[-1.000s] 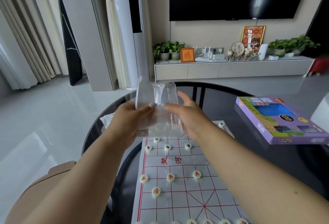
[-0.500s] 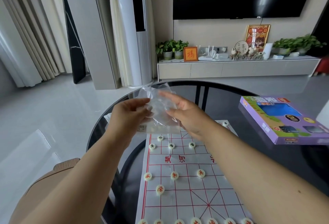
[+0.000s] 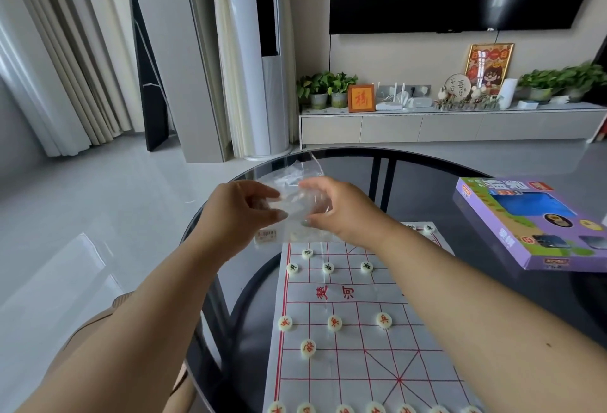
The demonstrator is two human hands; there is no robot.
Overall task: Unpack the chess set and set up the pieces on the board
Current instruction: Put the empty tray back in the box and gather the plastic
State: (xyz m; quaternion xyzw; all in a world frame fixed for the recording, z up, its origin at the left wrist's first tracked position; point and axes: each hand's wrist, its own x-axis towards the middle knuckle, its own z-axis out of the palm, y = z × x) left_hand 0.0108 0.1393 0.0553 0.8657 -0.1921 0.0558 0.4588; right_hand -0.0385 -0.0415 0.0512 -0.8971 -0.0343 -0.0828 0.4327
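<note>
- A clear plastic bag [image 3: 297,195] was held crumpled in the air above the far edge of the board [image 3: 358,340], near the table's far left rim.
- The left hand [image 3: 241,212] pinched the bag's left side, thumb and fingers curled around the film.
- The right hand [image 3: 341,207] gripped the bag's right side, fingers curled over the top and thumb underneath.
- The bag looked empty, though its folds blurred what lay inside.
- The board, a pale sheet with red grid lines, lay flat on the round dark glass table [image 3: 427,176], reaching toward the near edge.
- Black-marked pieces [image 3: 327,268] stood on the board's far half, just below the hands; one more sat at the far right corner.
- Red-marked pieces [image 3: 334,323] stood on the near half, three in a row with one nearer on the left, and a further row ran along the board's near edge.
- A purple box [image 3: 532,228] rested by the table's right edge, well apart from the hands.
</note>
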